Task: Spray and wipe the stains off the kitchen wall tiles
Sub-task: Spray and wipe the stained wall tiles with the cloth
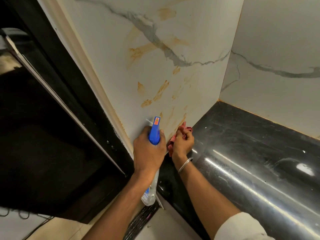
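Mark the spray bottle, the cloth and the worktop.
spray bottle [154, 134]: head view, blue spray head.
cloth [188, 129]: head view, bunched upper end.
worktop [242, 135]: head view, bare black top.

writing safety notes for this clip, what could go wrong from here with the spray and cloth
1. The spray bottle in the left hand sits close beside the right hand, so a squirt may wet that hand instead of the stains.
2. The cloth is at the lowest corner; streaks higher on the wall tile could be missed.
3. Liquid may run down onto the black countertop.
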